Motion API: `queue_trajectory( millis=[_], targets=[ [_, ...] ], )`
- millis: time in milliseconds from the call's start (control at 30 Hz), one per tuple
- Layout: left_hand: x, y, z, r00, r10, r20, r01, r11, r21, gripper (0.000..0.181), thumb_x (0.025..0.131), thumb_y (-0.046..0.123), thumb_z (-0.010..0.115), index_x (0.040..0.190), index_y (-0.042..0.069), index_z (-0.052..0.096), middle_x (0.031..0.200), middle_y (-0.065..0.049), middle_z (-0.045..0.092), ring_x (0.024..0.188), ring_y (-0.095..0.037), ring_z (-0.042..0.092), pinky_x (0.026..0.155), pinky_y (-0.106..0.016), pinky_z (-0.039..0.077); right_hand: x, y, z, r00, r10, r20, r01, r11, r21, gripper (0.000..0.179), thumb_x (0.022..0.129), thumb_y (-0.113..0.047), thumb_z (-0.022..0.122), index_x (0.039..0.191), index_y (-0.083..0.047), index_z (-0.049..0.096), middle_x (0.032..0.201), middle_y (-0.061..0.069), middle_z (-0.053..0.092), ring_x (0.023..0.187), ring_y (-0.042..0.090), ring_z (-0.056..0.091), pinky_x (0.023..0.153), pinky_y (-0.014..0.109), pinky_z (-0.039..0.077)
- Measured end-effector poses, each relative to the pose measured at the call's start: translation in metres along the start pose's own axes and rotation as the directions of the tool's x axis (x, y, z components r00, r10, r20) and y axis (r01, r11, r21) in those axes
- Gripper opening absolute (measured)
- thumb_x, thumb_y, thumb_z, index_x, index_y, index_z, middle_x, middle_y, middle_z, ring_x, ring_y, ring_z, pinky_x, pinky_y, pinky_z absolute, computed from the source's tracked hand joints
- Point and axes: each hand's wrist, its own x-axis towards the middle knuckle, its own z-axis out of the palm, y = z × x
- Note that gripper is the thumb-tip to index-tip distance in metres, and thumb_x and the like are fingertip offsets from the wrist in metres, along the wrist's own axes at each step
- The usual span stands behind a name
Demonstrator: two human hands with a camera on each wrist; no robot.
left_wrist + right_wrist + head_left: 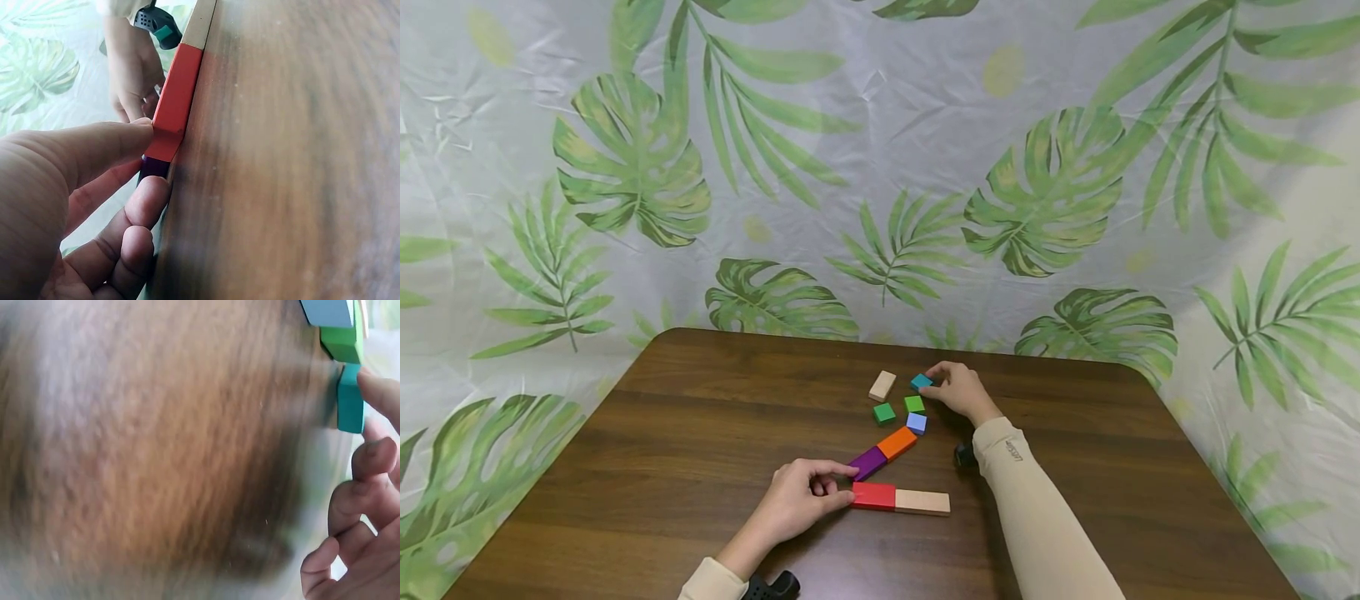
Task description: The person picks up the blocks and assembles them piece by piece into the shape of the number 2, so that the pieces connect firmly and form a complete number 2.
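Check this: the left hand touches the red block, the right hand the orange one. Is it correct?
The head view shows the right hand touching the teal block, not orange; the left hand does touch the red block.

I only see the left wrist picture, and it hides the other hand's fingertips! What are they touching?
Observer: The right hand has its thumb and a finger on a teal block.
Child: Ooh! And what's at the other end of the purple block?
Observer: An orange block, end to end with it.
Child: Is anything sitting left of the teal one?
Observer: Yes, a plain wooden block.
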Motion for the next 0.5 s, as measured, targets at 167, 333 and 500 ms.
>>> queue_trajectory(
  millis=[167,333,500],
  targets=[
    [-0.0002,-0.0001,0.0,1.0,0.0,0.0,0.0,1.0,0.004,0.025,0.087,0.025,0.09,0.111,0.023,0.085,0.071,0.011,0.064,0.059,0.003,0.047,0.056,-0.019,0.037,-0.002,-0.0019,0.0034,0.998,0.023,-0.06,-0.025,0.999,-0.032,0.036,0.096,-0.029,0.082,0.122,-0.006,0.073,0.078,0.005,0.06,0.068,0.018,0.052,0.064,0.029,0.042],
    [0.0001,0.0005,-0.0006,1.0,-0.001,0.005,0.001,1.0,0.002,0.024,0.087,0.024,0.09,0.111,0.023,0.085,0.072,0.01,0.064,0.06,0.003,0.047,0.057,-0.019,0.037,-0.0026,-0.0032,0.0039,0.995,0.047,-0.091,-0.052,0.997,-0.053,0.037,0.094,-0.03,0.083,0.119,-0.004,0.075,0.083,0.006,0.064,0.071,0.019,0.055,0.065,0.029,0.043],
    [-0.0003,-0.0002,-0.0006,1.0,-0.002,0.003,0.002,1.0,0.0,0.024,0.087,0.025,0.09,0.111,0.024,0.085,0.072,0.01,0.064,0.06,0.003,0.047,0.057,-0.019,0.037,0.0029,-0.0042,0.0008,0.996,0.018,-0.083,-0.022,0.998,-0.051,0.037,0.094,-0.029,0.083,0.12,-0.003,0.077,0.074,0.004,0.059,0.065,0.017,0.05,0.062,0.029,0.042]
  ],
)
